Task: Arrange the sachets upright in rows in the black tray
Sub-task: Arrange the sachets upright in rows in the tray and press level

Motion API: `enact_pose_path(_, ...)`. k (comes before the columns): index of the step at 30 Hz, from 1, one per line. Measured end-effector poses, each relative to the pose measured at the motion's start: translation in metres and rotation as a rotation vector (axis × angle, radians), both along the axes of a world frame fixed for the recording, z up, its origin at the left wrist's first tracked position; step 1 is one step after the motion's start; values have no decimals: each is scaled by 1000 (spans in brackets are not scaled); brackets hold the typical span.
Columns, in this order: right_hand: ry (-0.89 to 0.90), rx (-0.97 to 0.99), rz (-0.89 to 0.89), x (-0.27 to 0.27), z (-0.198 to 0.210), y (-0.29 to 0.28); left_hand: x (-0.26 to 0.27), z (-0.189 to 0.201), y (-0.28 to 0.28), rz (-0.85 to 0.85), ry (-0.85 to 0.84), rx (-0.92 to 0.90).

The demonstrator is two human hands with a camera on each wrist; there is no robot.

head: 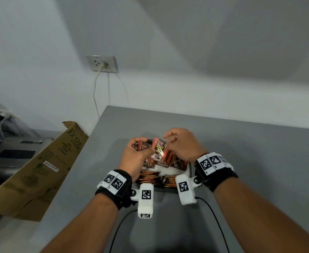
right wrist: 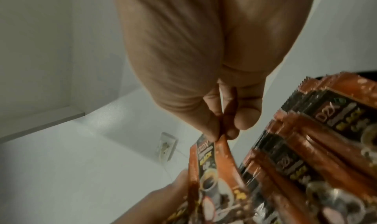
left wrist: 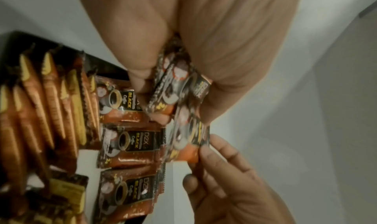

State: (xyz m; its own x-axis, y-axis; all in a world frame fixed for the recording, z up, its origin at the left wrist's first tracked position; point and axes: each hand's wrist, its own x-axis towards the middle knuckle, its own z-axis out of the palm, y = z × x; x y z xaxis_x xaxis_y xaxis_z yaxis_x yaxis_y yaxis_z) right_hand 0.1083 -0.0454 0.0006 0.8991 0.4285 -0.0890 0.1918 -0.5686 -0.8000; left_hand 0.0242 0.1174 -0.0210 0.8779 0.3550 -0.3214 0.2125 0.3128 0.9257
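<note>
Over the black tray [left wrist: 106, 63] my left hand [head: 142, 143] grips a small bunch of orange-and-black coffee sachets [left wrist: 175, 85]. My right hand [head: 166, 137] pinches the top edge of one sachet [right wrist: 206, 171] from that bunch, thumb and fingertip [right wrist: 212, 135] closed on it. Inside the tray, black-label sachets [left wrist: 130, 143] stand upright in rows. Slim gold-orange stick sachets [left wrist: 40, 98] fill the side nearer me. In the head view the hands and wrist cameras hide most of the tray.
The grey table [head: 241, 152] stands against a white wall. An open cardboard box [head: 40, 161] leans off the table's left edge, beside a grey appliance [head: 13, 154]. A wall socket [head: 102, 63] with a hanging cable is behind. Black cables trail toward me.
</note>
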Motion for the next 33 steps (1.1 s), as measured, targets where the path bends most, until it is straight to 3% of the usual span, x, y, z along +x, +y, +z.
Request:
enact_pose_path(6,20,-314,20,0,-16,-5,-3,-7,18,142,66,-13)
enact_pose_path(12,8,-393,-3,-3,-29,10,-6,-11,17,100,92,12)
enact_pose_path(21,-69,-308,-26,-2,-25,8,-9,-10,10,-4,89,104)
enact_pose_path(26,173,-3,138,-11,2,1,-3,-3,-10,-163,2,141)
enact_pose_path(28,95,-6,115,-9,5,-6,2,-1,-19,-191,4,147)
enact_pose_path(33,-9,-128,-50,6,0,-44,9,5,-24,-81,62,90)
